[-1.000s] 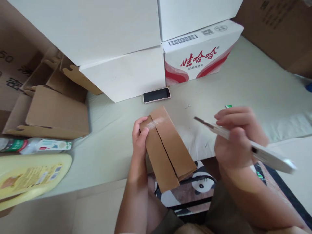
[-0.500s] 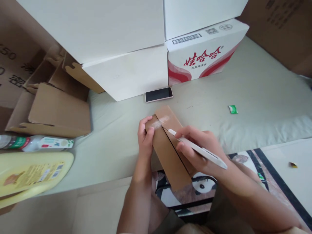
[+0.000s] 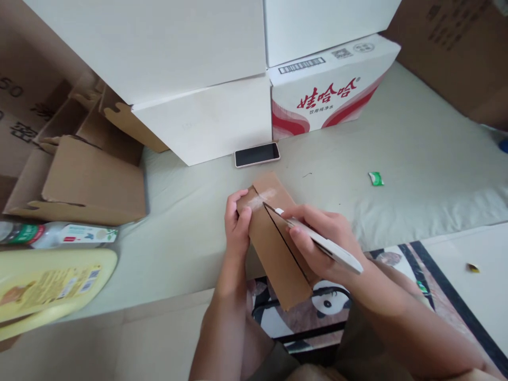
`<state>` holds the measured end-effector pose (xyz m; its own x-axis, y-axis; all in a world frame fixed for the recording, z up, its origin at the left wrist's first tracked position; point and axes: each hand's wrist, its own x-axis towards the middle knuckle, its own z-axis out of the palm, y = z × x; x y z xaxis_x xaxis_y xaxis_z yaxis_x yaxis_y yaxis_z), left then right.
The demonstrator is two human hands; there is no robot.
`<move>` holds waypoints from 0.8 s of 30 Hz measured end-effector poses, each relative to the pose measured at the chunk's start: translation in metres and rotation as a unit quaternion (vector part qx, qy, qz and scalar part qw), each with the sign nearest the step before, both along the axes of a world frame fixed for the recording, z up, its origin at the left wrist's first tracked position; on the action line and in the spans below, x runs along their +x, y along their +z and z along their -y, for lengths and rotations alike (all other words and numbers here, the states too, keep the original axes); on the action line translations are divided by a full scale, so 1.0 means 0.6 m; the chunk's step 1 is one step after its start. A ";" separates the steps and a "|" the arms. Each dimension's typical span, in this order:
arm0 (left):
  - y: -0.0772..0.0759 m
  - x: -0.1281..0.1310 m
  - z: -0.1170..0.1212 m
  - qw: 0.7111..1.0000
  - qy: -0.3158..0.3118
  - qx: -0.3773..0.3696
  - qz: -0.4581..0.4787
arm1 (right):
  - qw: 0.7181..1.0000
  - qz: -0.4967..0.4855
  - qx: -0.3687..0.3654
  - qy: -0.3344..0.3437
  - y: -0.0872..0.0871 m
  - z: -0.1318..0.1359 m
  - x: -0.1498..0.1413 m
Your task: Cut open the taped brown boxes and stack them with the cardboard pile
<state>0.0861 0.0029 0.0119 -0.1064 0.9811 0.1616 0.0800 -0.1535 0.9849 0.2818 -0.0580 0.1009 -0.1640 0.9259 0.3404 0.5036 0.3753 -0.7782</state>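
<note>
My left hand is closed around the far left corner of a small brown cardboard box, its thumb on the top flap. The box is tilted, with a dark seam running along its top and a strip of clear tape across the far end. In my right hand is a white utility knife, gripped between thumb and fingers. Its blade points at the seam close to the tape; whether the tip goes into the gap I cannot tell.
A phone lies before stacked white cartons and a red-and-white carton. At left are an open cardboard box, a plastic bottle and a yellow jug. A green wrapper is on the pale sheet.
My right hand and the knife have shifted slightly left, and the knife has tilted a little. The left hand still holds the box in the same place.
</note>
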 end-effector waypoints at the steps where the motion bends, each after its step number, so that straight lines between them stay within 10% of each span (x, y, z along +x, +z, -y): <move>1: 0.000 0.001 0.000 1.000 0.001 -0.001 0.002 | 1.000 0.003 -0.005 0.000 0.000 0.000 0.000; 24: 0.005 0.005 0.001 1.000 0.022 0.012 -0.013 | 0.996 -0.074 -0.056 0.002 -0.010 0.010 0.007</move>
<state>0.0889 0.0021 0.0151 -0.1440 0.9713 0.1892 0.1130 -0.1738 0.9783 0.2859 -0.0639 0.0947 -0.1244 0.9588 0.2553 0.3789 0.2837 -0.8809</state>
